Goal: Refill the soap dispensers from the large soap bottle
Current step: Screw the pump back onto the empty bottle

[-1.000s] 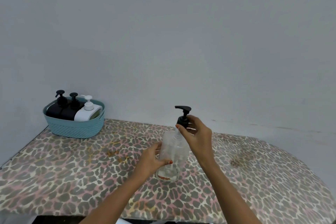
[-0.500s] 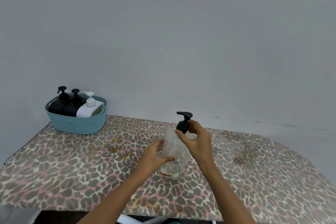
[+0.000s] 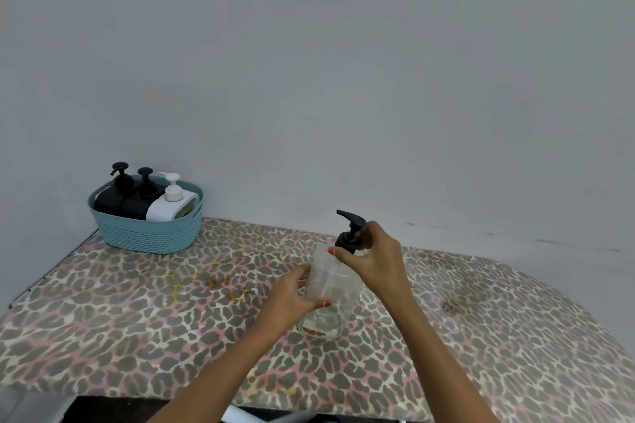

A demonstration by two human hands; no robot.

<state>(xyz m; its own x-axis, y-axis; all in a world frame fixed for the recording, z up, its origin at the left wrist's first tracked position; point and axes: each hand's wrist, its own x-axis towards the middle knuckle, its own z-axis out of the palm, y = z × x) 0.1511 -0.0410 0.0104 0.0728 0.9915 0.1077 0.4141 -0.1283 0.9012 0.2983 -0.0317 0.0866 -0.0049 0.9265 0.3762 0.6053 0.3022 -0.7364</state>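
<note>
A clear, nearly empty soap dispenser (image 3: 331,288) stands on the leopard-print table (image 3: 137,312) in the middle. Its black pump head (image 3: 349,228) points left. My left hand (image 3: 292,295) wraps the bottle's body from the left. My right hand (image 3: 372,256) grips the black pump collar at the neck. A teal woven basket (image 3: 147,230) at the back left holds two black dispensers (image 3: 118,194) (image 3: 142,197) and a white dispenser (image 3: 170,204). No large soap bottle is in view.
A plain grey wall runs behind the table. The table's left edge has a thin metal rim (image 3: 51,271). A dark stain (image 3: 453,306) marks the cloth on the right. White and dark shapes (image 3: 240,417) show below the table's front edge.
The pump nozzle has turned a little to the left under my right hand. The view has shifted slightly; the bottle stays on the table with both hands on it.
</note>
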